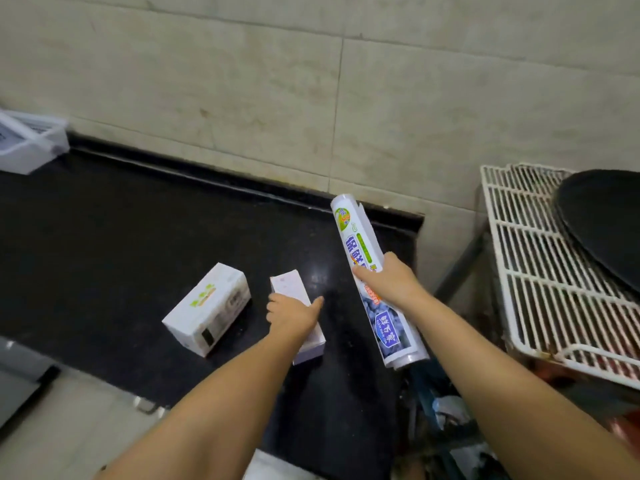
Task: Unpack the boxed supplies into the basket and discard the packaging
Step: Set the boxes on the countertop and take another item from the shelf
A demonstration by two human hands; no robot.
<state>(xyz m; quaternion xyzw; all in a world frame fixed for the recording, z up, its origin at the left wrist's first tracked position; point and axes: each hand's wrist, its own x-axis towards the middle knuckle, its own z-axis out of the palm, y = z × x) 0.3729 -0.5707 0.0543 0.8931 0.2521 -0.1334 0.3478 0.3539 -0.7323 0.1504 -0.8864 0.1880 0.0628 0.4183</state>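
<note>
My right hand (388, 282) grips a long white roll of cling film (358, 244) with blue and green print, held slanted above the right end of the black counter (104, 237). My left hand (294, 315) rests on a narrow white box (289, 284) lying on the counter, fingers spread over it. A second white box (207, 308) with green print lies just left of it. A white basket (31, 143) stands at the far left by the wall, partly cut off by the frame.
A white wire rack (540, 271) with a black pan (602, 230) on it stands to the right of the counter. Clutter and crumpled packaging (446, 410) lie low between counter and rack. A tiled wall (311, 81) runs behind.
</note>
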